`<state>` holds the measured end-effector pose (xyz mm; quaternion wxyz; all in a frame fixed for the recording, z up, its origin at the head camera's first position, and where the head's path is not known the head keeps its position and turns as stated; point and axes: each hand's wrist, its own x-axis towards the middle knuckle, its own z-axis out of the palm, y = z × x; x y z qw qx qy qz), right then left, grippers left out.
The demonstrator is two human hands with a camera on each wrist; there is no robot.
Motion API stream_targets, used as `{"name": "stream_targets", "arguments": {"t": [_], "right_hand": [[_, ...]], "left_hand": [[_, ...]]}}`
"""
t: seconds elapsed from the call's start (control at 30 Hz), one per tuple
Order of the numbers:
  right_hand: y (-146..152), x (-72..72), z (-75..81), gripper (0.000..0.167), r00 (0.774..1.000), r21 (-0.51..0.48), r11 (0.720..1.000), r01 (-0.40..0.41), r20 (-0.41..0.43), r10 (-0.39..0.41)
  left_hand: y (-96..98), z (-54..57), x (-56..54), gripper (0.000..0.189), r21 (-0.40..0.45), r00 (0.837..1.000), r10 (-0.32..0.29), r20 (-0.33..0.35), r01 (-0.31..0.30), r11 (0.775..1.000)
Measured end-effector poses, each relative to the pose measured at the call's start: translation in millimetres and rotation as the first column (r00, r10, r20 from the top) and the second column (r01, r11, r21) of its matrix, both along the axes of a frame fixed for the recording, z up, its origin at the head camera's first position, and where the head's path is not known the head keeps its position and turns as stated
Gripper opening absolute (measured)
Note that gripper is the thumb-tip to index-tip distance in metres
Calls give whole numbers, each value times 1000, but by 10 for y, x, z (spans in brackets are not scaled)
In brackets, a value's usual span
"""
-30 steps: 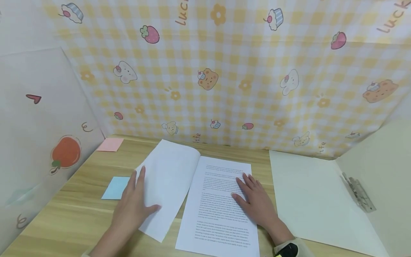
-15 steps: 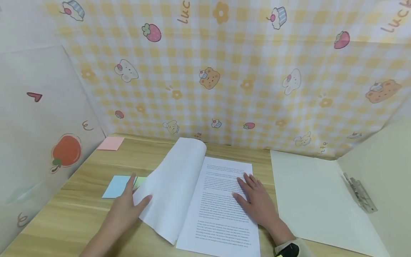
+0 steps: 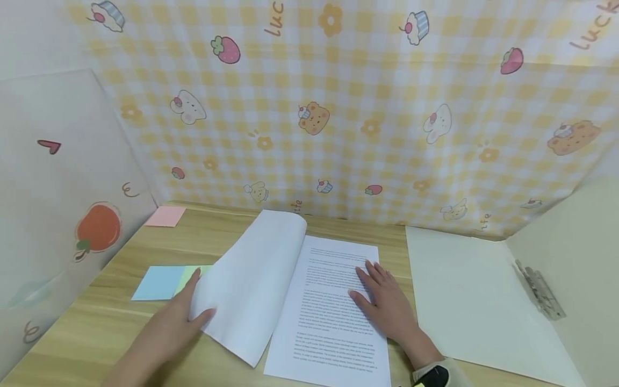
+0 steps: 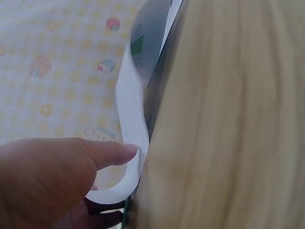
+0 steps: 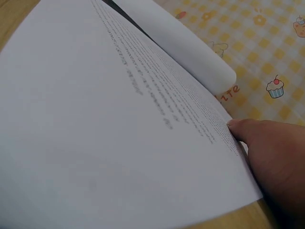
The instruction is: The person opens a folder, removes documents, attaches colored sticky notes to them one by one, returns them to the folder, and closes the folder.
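My left hand (image 3: 169, 328) grips the left edge of a blank white sheet (image 3: 251, 285), which curls up and over to the left. In the left wrist view its thumb lies on the curled sheet (image 4: 129, 100), with other fingers partly hidden behind it. To the right lies a printed page (image 3: 333, 312) covered in lines of text. My right hand (image 3: 389, 309) rests on that page's right side, fingers extended. Beside the left hand are a blue paper square (image 3: 157, 283) and a light green one (image 3: 189, 277), the green partly covered by hand and sheet.
A pink paper square (image 3: 166, 216) lies at the back left of the wooden table (image 3: 92, 333). On the right is a large white board or sheet (image 3: 483, 306), with a small greyish object (image 3: 540, 290) at its right edge. A checked cloth (image 3: 367, 80) hangs behind.
The left hand has moved left and lower, drawing the sheet's near edge with it. The blue square has shifted left, and the green one has come into view. The right hand stays put.
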<state>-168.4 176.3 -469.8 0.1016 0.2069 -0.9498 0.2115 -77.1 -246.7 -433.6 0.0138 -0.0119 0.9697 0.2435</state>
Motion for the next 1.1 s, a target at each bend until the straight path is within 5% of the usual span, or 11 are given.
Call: {"name": "stream_targets", "arguments": {"t": [0.4, 0.67, 0.9, 1.1], "right_hand": [[-7, 6, 11, 62, 1000, 8, 1000, 2, 12, -2], [-10, -12, 7, 63, 999, 13, 1000, 10, 38, -10], [-2, -15, 12, 63, 999, 14, 1000, 15, 46, -15], [-20, -17, 6, 63, 999, 8, 1000, 12, 46, -12]], "left_hand": [[-393, -11, -84, 80, -4, 997, -24, -71, 24, 1000], [-536, 185, -125, 45, -37, 990, -18, -138, 13, 999], [-771, 403, -401, 50, -28, 997, -5, -75, 3, 1000], [-1084, 432, -674, 53, -31, 998, 66, -24, -66, 997]]}}
